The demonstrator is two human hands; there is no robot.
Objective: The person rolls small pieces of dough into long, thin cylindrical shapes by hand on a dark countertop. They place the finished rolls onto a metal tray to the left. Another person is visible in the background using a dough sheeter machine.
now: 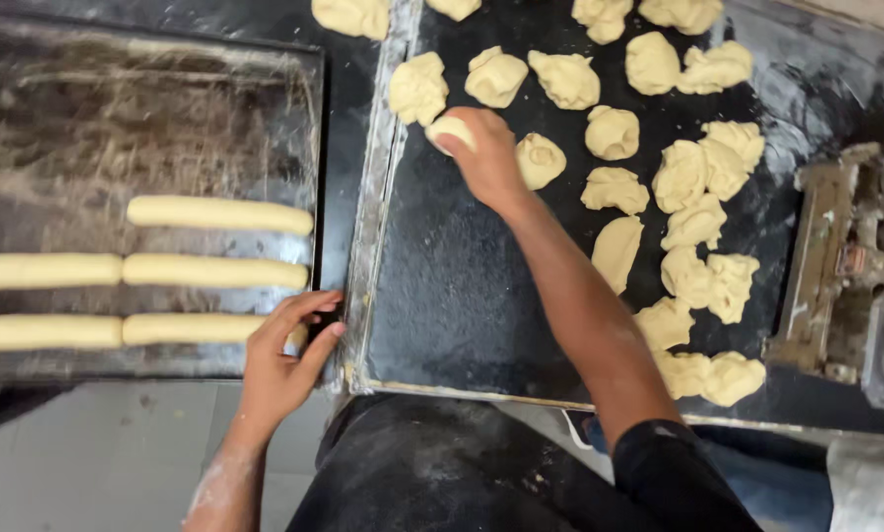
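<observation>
Dough piece (451,130) in right hand (486,158)

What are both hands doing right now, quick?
Left hand: fingers curled over the corner of the baking tray, at the end of a dough log.
Right hand: closed around a dough piece.

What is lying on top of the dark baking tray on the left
Five long dough rolls lie in three rows on the greased tray. The left hand covers the near-right corner and the end of the nearest roll, so that end is hidden.
</observation>
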